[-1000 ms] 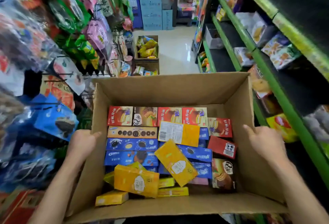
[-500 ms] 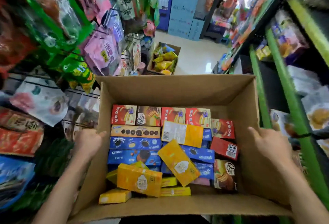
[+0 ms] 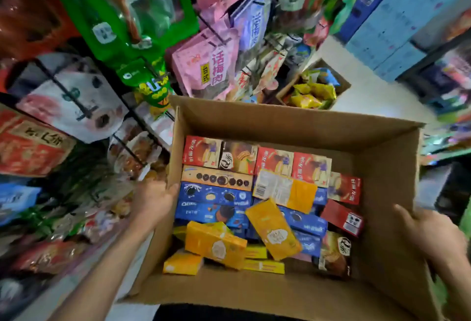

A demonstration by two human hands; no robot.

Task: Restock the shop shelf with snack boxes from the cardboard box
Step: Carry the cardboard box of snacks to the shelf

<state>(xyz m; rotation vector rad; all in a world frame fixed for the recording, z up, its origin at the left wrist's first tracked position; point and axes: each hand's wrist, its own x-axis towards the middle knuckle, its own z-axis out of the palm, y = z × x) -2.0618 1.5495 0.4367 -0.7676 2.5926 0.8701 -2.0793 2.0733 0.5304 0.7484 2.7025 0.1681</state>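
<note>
Head view. A person is carrying an open cardboard box [image 3: 293, 127] with both bare hands, seen from above. The left hand [image 3: 153, 201] is gripping the box's left wall, its thumb hooked over the rim and its fingers wrapping the outer face. The right hand [image 3: 430, 234] is gripping the box's right wall in the same way, thumb pointing up along the inner edge.

Inside the box, the snack boxes are lying as follows. Red boxes [image 3: 274, 162] are lining the far wall in a row. Just nearer than this row, at the box's left side, an orange cookie box [image 3: 216, 179] and two blue cookie boxes [image 3: 212, 204] are lying flat, one beside the next. Yellow boxes [image 3: 215, 244] are resting loosely and tilted on top of the others, toward the box's near wall and centre. A red box [image 3: 342, 217] and a brown box [image 3: 336, 254] are lying at the box's right side.

To the left of the box, hanging snack bags [image 3: 209, 66] are crowding a display rack; many are blurred. Beyond the box's far wall, a second carton [image 3: 314, 88] holding yellow packets is standing on the pale floor [image 3: 369, 96]. Farther right of it, stacked blue cartons [image 3: 397, 22] are showing.
</note>
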